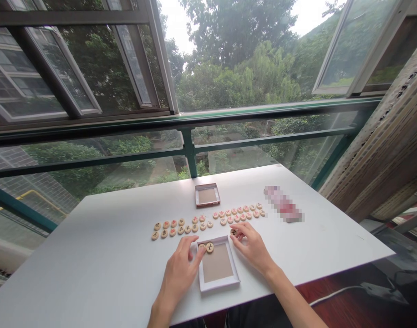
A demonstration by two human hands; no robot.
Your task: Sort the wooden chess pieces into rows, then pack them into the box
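Observation:
A shallow white box tray (218, 281) lies on the white table (109, 255) in front of me, with two round wooden chess pieces (207, 247) in its far left corner. My left hand (180, 271) rests at the tray's left rim, fingertips touching the nearer piece. My right hand (250, 243) is just right of the tray's far corner, fingers pinched on a wooden chess piece (233, 232). Behind the tray, two rows of several chess pieces (208, 219) stretch across the table.
A small red-rimmed box lid (207, 195) lies behind the rows. A blurred pink-and-white packet (283, 204) lies at the right. Green railing and open windows stand beyond the table's far edge. A cable runs on the floor at the lower right.

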